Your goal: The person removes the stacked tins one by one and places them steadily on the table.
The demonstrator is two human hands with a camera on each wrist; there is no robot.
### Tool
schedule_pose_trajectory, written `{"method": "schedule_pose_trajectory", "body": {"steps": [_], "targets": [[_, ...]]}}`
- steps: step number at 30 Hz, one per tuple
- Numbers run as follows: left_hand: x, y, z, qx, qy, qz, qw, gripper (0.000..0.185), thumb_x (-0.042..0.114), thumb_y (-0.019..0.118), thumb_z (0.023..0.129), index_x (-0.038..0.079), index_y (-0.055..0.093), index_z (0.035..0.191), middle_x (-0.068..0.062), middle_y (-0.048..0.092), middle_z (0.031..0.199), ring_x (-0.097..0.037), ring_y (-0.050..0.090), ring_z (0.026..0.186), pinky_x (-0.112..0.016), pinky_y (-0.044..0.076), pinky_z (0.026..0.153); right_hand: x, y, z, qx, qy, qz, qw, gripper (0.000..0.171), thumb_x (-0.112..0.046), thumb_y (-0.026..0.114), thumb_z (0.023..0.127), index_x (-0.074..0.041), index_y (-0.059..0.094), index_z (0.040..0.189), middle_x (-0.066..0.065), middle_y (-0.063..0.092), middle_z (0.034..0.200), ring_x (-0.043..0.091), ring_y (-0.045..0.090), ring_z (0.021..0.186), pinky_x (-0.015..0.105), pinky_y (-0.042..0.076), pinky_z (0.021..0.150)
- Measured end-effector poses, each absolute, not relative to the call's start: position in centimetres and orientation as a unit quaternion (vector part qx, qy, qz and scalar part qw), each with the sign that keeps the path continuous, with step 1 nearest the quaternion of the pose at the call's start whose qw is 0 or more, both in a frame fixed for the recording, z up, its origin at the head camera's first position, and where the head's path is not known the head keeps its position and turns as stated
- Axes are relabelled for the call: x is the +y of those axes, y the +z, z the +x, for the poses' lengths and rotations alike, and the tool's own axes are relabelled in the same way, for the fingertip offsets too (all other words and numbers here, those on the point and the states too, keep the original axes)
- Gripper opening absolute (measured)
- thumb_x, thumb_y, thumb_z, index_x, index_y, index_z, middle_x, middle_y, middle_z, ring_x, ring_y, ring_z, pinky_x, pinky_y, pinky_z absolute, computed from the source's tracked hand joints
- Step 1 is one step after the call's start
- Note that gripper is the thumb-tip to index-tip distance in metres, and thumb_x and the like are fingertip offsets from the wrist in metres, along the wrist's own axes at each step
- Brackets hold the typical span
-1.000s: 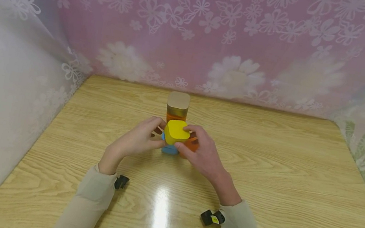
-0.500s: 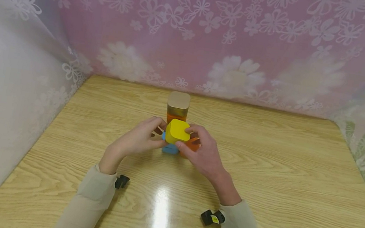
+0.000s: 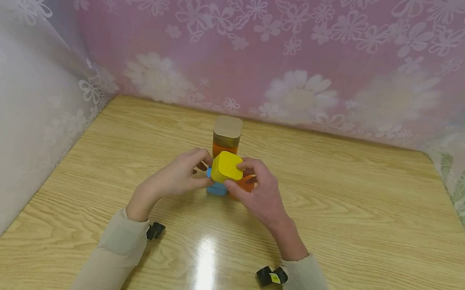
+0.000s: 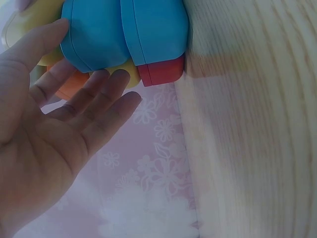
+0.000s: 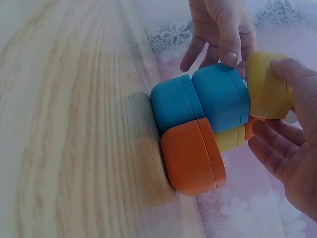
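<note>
Yellow block [image 3: 226, 167] sat atop the small stack at the table's [image 3: 339, 222] middle, pinched between the left hand [image 3: 177, 177] and right hand [image 3: 258, 195]. At the left wrist, fingers [image 4: 106, 91] lay straight against blue blocks [image 4: 124, 32]. At the right wrist, an uneven squeeze might have toppled the orange block [image 5: 193, 156].

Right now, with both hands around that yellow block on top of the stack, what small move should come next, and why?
Probably ease the yellow block down and square it on the blue blocks before letting go. It sits tilted on the stack, and both the left hand and the right hand pinch it from opposite sides. The stack also holds an orange block, so a gentle release seems wise.
</note>
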State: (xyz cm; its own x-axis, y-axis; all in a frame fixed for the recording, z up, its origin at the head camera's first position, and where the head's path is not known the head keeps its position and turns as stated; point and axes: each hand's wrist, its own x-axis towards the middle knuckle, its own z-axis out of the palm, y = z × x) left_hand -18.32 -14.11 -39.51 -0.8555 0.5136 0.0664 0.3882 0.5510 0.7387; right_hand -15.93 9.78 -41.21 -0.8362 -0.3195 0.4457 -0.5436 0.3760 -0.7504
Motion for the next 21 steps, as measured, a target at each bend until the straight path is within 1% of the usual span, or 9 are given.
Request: {"method": "schedule_pose_trajectory", "body": {"steps": [5,9,15,17,21], "targets": [[-14.04,-39.43,-18.27,0.876,0.397,0.262,0.078,0.027,0.021,0.073,0.092,0.013,0.054,0.11,-0.008,0.057,0.119,-0.031,0.062,0.11,-0.046,0.054,0.092,9.85,-41.11,-15.94,-0.82,0.497,0.263,0.109,0.044,-0.014,0.082,0.083,-0.003,0.055,0.115,0.014,0.062,0.122,0.024,0.062,0.093,0.042,0.058,0.077],[-14.03,-39.43,-18.24,0.873,0.402,0.264,0.079,0.026,0.019,0.073,0.092,0.013,0.054,0.11,-0.01,0.056,0.119,-0.034,0.061,0.111,-0.048,0.054,0.093,9.83,-40.99,-15.94,-0.822,0.498,0.258,0.099,0.052,-0.015,0.083,0.081,-0.003,0.052,0.121,0.012,0.06,0.116,0.022,0.061,0.089,0.039,0.058,0.077],[-14.06,-39.42,-18.24,0.876,0.398,0.259,0.082,0.027,0.021,0.072,0.093,0.013,0.054,0.111,-0.008,0.056,0.119,-0.033,0.061,0.112,-0.047,0.055,0.092,9.87,-41.1,-16.01,-0.818,0.507,0.257,0.083,0.066,-0.017,0.083,0.081,0.001,0.048,0.134,0.011,0.055,0.123,0.022,0.059,0.09,0.047,0.057,0.079],[-14.05,-39.42,-18.23,0.878,0.396,0.258,0.083,0.027,0.02,0.072,0.093,0.012,0.054,0.111,-0.008,0.055,0.119,-0.033,0.062,0.112,-0.047,0.055,0.091,9.9,-41.15,-16.07,-0.818,0.506,0.261,0.084,0.068,-0.017,0.083,0.081,0.002,0.048,0.136,0.012,0.055,0.123,0.024,0.059,0.09,0.049,0.057,0.079],[-14.02,-39.44,-18.19,0.877,0.397,0.257,0.083,0.026,0.019,0.071,0.093,0.013,0.054,0.111,-0.008,0.055,0.12,-0.031,0.062,0.112,-0.045,0.055,0.091,10.04,-41.21,-16.17,-0.822,0.492,0.27,0.094,0.066,-0.017,0.084,0.081,0.0,0.051,0.136,0.012,0.054,0.121,0.025,0.058,0.091,0.048,0.057,0.078]]}}
